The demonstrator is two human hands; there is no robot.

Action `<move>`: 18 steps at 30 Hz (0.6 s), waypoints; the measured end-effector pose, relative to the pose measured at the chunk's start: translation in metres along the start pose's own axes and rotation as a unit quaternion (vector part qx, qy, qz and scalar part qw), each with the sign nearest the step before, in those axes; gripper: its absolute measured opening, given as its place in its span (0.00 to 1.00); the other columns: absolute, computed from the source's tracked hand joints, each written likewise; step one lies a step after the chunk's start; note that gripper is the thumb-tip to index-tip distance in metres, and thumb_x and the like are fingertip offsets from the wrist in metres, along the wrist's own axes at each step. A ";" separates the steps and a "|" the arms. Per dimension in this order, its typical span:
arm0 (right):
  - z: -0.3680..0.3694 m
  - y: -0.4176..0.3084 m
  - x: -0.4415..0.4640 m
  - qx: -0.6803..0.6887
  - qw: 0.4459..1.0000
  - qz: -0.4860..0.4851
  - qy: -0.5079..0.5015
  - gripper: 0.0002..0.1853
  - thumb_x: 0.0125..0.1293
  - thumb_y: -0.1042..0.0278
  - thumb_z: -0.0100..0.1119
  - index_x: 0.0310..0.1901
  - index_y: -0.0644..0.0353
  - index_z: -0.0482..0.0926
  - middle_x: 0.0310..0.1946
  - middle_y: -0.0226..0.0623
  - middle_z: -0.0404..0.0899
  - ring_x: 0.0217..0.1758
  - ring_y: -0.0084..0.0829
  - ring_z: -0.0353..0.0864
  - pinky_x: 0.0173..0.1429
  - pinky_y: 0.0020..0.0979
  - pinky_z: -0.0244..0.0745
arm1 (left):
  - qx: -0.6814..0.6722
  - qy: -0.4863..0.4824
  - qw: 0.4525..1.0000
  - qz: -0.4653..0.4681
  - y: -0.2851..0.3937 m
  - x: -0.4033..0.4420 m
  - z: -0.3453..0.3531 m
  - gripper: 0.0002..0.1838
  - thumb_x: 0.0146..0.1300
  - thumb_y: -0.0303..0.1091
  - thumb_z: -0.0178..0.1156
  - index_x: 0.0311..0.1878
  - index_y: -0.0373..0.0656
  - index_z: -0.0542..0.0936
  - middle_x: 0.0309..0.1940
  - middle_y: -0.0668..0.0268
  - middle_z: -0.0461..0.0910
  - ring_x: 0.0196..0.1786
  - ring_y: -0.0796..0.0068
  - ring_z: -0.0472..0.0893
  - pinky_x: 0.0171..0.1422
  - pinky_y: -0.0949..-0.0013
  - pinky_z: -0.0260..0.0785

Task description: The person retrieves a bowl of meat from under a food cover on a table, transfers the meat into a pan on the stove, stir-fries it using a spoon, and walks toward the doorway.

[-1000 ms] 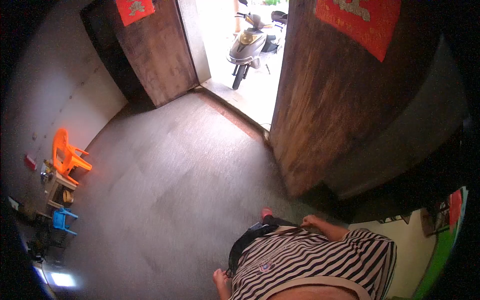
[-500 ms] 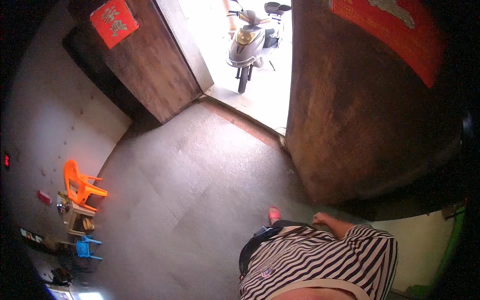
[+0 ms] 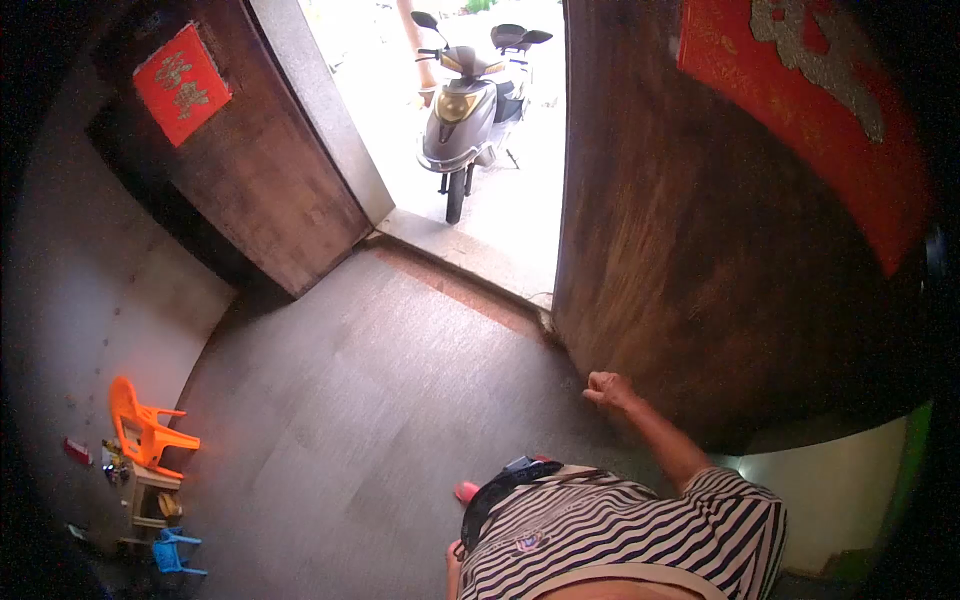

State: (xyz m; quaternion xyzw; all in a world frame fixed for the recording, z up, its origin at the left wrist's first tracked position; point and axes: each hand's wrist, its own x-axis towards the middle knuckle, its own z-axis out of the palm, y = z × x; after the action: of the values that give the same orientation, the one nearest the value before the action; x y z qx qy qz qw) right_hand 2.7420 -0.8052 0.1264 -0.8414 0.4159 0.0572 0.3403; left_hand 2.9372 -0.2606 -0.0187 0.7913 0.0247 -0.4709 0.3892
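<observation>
My right hand (image 3: 607,389) is stretched forward with its fingers curled in. Nothing shows in it. It is nearest to the lower part of the dark wooden door (image 3: 670,270) on the right; whether it touches the wood I cannot tell. At the left side of my striped shirt (image 3: 620,530), only a sliver of my left hand (image 3: 455,550) is visible, low by my waist, and its fingers are hidden. A pink slipper (image 3: 466,492) pokes out past my waist on the grey floor (image 3: 330,400).
Between the right door and the left door leaf (image 3: 260,170) is an open doorway with a raised sill (image 3: 460,290). A silver scooter (image 3: 465,110) stands outside. Along the left wall are an orange chair (image 3: 145,430), a small wooden table (image 3: 150,481) and a blue stool (image 3: 175,552).
My right hand has risen forward from my waist toward the right door. The doorway and scooter look closer, and a sliver of my left hand has come into view.
</observation>
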 end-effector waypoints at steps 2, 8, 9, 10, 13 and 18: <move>-0.030 -0.002 0.003 -0.005 0.996 -0.034 0.080 0.16 0.60 0.52 0.60 0.39 0.57 0.76 0.36 0.43 0.78 0.41 0.44 0.80 0.44 0.42 0.73 | 0.016 -0.001 1.000 0.022 0.011 0.027 0.004 0.19 0.55 0.46 0.60 0.33 0.35 0.80 0.21 0.63 0.76 0.24 0.74 0.73 0.29 0.63 0.66; -0.152 -0.041 0.026 -0.063 0.910 -0.107 0.395 0.11 0.62 0.65 0.59 0.44 0.59 0.78 0.42 0.43 0.79 0.47 0.43 0.77 0.57 0.47 0.67 | 0.084 -0.025 0.992 0.088 0.064 0.102 -0.016 0.23 0.53 0.50 0.63 0.35 0.34 0.82 0.21 0.62 0.79 0.26 0.75 0.74 0.31 0.63 0.66; -0.188 -0.075 0.016 -0.334 0.818 -0.118 0.454 0.12 0.62 0.66 0.59 0.45 0.59 0.78 0.43 0.42 0.78 0.49 0.43 0.76 0.60 0.49 0.65 | 0.090 -0.039 0.989 0.108 0.075 0.117 -0.022 0.24 0.53 0.50 0.62 0.34 0.32 0.81 0.21 0.62 0.78 0.26 0.75 0.74 0.30 0.63 0.66; -0.220 -0.102 0.012 -0.338 0.813 -0.112 0.461 0.12 0.62 0.66 0.59 0.45 0.59 0.78 0.43 0.42 0.78 0.49 0.43 0.76 0.60 0.49 0.65 | 0.054 -0.049 0.995 0.063 0.107 0.112 -0.023 0.24 0.53 0.50 0.62 0.33 0.31 0.81 0.21 0.60 0.78 0.25 0.75 0.74 0.31 0.63 0.66; -0.301 -0.180 -0.007 -0.392 0.744 -0.179 0.511 0.15 0.64 0.70 0.57 0.52 0.56 0.74 0.51 0.39 0.75 0.56 0.39 0.74 0.66 0.48 0.58 | 0.121 -0.066 0.978 0.157 0.132 0.163 -0.053 0.19 0.52 0.44 0.64 0.35 0.34 0.81 0.21 0.62 0.79 0.26 0.69 0.78 0.33 0.63 0.69; -0.395 -0.212 -0.017 -0.510 0.621 -0.091 0.589 0.20 0.67 0.69 0.55 0.60 0.54 0.70 0.60 0.40 0.70 0.64 0.38 0.69 0.61 0.42 0.69 | 0.267 -0.189 0.926 0.188 0.174 0.230 -0.112 0.13 0.59 0.41 0.58 0.36 0.40 0.79 0.25 0.63 0.81 0.24 0.67 0.82 0.25 0.61 0.74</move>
State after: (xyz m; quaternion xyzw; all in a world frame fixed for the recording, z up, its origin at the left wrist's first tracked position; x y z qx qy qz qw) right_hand 2.8136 -0.9495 0.5447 -0.7671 0.3527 -0.2789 -0.4575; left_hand 3.2166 -0.3852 -0.0630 0.7522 -0.3252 -0.5192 0.2427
